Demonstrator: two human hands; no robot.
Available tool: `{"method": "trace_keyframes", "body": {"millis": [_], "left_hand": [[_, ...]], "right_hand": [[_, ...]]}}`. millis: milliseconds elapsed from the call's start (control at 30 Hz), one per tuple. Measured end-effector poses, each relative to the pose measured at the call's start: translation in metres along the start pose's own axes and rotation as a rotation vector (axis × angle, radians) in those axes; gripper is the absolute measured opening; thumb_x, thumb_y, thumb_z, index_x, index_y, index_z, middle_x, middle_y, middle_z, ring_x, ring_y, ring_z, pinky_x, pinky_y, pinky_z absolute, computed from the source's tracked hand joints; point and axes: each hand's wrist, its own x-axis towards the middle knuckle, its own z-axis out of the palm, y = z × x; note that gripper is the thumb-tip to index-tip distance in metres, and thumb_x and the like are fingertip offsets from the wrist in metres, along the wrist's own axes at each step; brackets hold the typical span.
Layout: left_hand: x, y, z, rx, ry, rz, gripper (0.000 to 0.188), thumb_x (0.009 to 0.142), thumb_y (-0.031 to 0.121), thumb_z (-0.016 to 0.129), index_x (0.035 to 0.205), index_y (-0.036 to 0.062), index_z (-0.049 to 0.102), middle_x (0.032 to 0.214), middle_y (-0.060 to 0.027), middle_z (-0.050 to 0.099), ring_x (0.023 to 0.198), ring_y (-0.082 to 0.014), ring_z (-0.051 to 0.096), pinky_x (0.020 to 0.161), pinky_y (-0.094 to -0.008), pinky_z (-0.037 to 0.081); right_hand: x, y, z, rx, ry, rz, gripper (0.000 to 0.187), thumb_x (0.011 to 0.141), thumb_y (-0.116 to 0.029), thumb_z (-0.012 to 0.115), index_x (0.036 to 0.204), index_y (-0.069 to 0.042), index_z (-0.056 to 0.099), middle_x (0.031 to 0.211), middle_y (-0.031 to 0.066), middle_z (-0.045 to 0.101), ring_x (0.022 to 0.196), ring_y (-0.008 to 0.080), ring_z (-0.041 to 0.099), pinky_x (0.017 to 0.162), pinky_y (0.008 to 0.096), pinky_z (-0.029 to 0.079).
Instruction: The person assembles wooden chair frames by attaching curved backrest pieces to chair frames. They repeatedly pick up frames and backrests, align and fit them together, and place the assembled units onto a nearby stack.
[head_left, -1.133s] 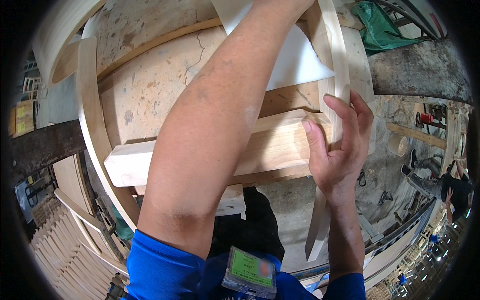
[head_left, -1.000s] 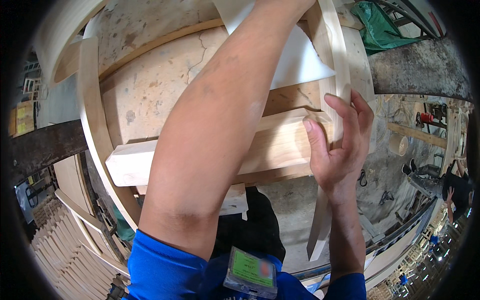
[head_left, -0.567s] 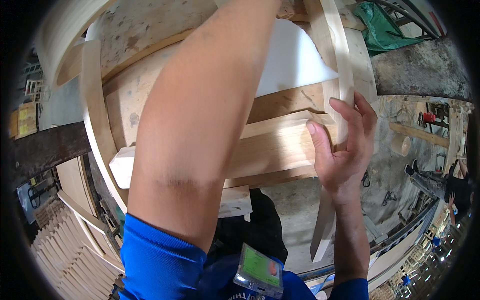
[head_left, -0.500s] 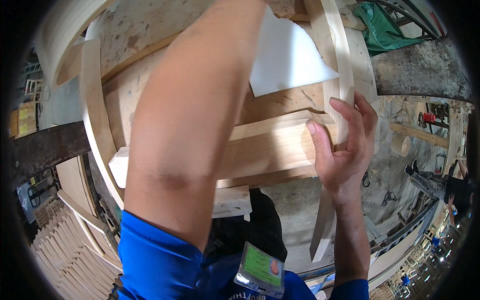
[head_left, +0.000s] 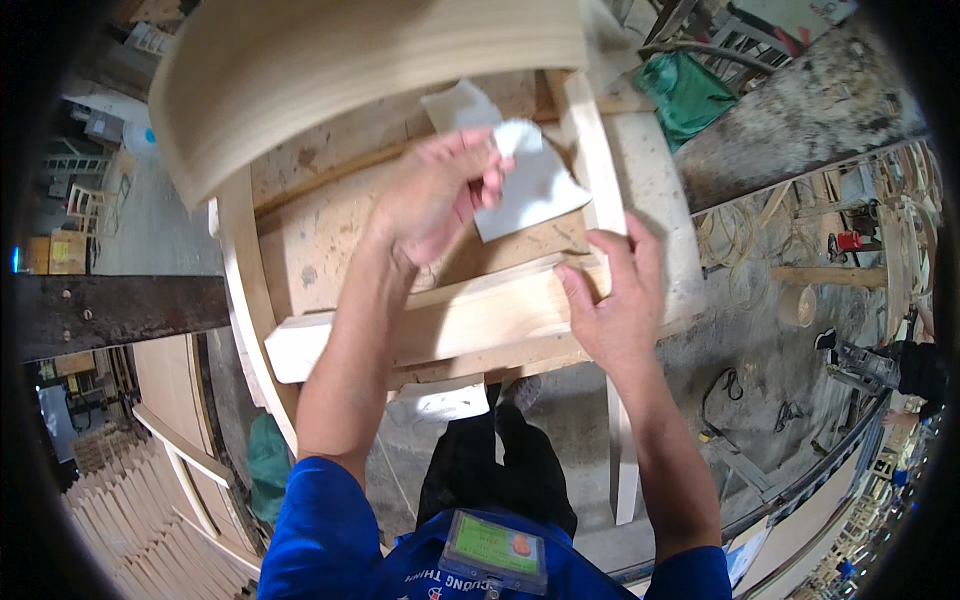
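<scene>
A pale wooden chair frame (head_left: pixel 480 312), with a broad curved back piece (head_left: pixel 400 60), rests on a worn board before me. My right hand (head_left: pixel 622 305) wraps around the frame's right near corner, thumb on the inner side. Above the middle of the frame, my left hand (head_left: pixel 437 195) pinches a small white piece (head_left: pixel 517 136), sheet-like and slightly blurred; its exact kind does not show. Beneath that hand lies a larger white sheet (head_left: pixel 535 195), partly covered by the fingers. Another pale scrap (head_left: pixel 460 104) is farther back on the board.
Dark metal beams (head_left: pixel 120 315) run out on the left and right. A green bag (head_left: pixel 685 98) sits at the upper right. Stacked curved wooden parts (head_left: pixel 150 510) stand at lower left. Another person (head_left: pixel 915 370) is at the far right.
My left arm, which stretched forward past the top edge, has drawn back; its hand now shows with the small white piece. My right hand stays on the frame's corner. The view has shifted.
</scene>
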Motion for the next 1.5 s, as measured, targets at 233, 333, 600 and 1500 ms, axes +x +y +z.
{"method": "trace_keyframes", "body": {"millis": [233, 333, 600, 1500], "left_hand": [[0.008, -0.033, 0.024, -0.389, -0.274, -0.176, 0.016, 0.105, 0.004, 0.060, 0.118, -0.0006, 0.066, 0.098, -0.0094, 0.072, 0.077, -0.0106, 0.067, 0.068, -0.0218, 0.058], [0.021, -0.034, 0.048, -0.419, -0.301, -0.211, 0.016, 0.106, 0.006, 0.059, 0.118, -0.0028, 0.064, 0.099, -0.0105, 0.071, 0.078, -0.0121, 0.068, 0.070, -0.0221, 0.060], [0.138, -0.040, 0.150, 0.036, -0.167, 0.057, 0.021, 0.105, 0.008, 0.057, 0.122, -0.0041, 0.061, 0.099, -0.0082, 0.067, 0.079, -0.0134, 0.067, 0.073, -0.0245, 0.060], [0.017, 0.012, -0.023, 1.717, 0.138, 0.791, 0.017, 0.101, 0.015, 0.062, 0.112, 0.0048, 0.070, 0.101, -0.0134, 0.074, 0.087, -0.0338, 0.070, 0.080, -0.0414, 0.055]], "right_hand": [[0.001, -0.002, -0.004, 0.049, -0.028, 0.061, 0.047, 0.083, -0.023, 0.084, 0.123, -0.006, 0.066, 0.141, 0.0240, 0.048, 0.128, 0.0430, 0.051, 0.106, 0.0506, 0.045], [0.002, 0.000, -0.007, 0.058, -0.036, 0.076, 0.048, 0.084, -0.027, 0.083, 0.123, -0.006, 0.068, 0.143, 0.0253, 0.046, 0.129, 0.0438, 0.051, 0.107, 0.0513, 0.045], [-0.001, 0.001, -0.008, 0.062, -0.051, 0.125, 0.047, 0.082, -0.024, 0.084, 0.121, -0.005, 0.070, 0.143, 0.0243, 0.047, 0.125, 0.0427, 0.054, 0.104, 0.0511, 0.046], [0.069, -0.035, 0.041, 0.137, 0.105, -0.319, 0.035, 0.092, -0.010, 0.072, 0.126, -0.006, 0.066, 0.138, 0.0219, 0.055, 0.106, 0.0388, 0.063, 0.084, 0.0439, 0.054]]}}
